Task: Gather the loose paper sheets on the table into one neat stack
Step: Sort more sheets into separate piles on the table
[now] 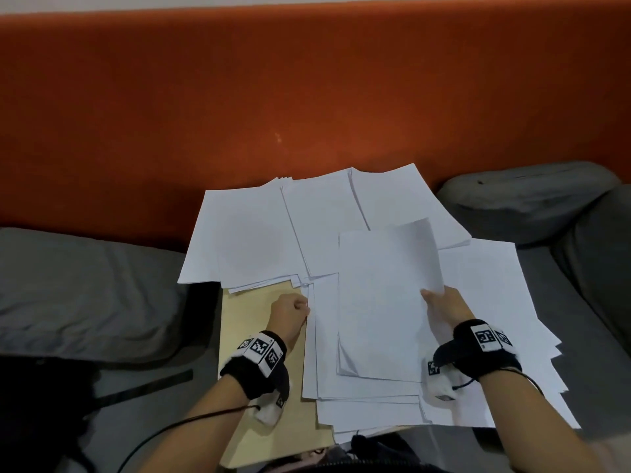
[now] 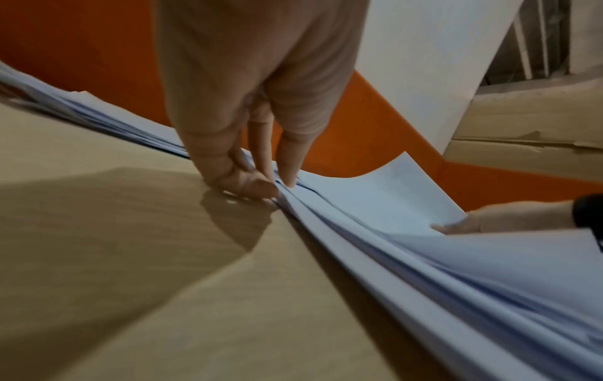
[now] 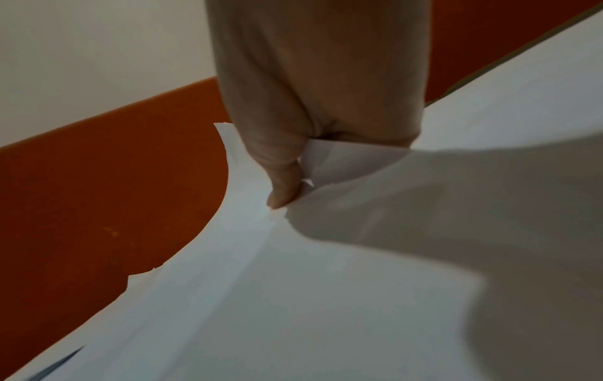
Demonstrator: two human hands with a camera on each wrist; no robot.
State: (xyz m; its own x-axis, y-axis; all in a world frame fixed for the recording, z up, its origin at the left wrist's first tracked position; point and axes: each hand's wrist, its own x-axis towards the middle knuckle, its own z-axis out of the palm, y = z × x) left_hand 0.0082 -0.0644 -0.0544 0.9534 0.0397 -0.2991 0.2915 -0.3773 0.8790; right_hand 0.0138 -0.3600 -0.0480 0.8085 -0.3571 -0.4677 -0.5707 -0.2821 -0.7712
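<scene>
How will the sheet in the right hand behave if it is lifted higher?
The lifted sheet will probably flop: it already curves where the right hand pinches one edge. It looks thin, so it may crease. The paper pile beneath could slide.

Left hand [image 2: 248, 108] fingers [image 2: 290, 165] pinch sheet edges [image 2: 326, 203] — tabletop [image 2: 130, 257].

Head view overhead, wrist views close – perhaps sharing paper sheets [image 1: 382, 302].
</scene>
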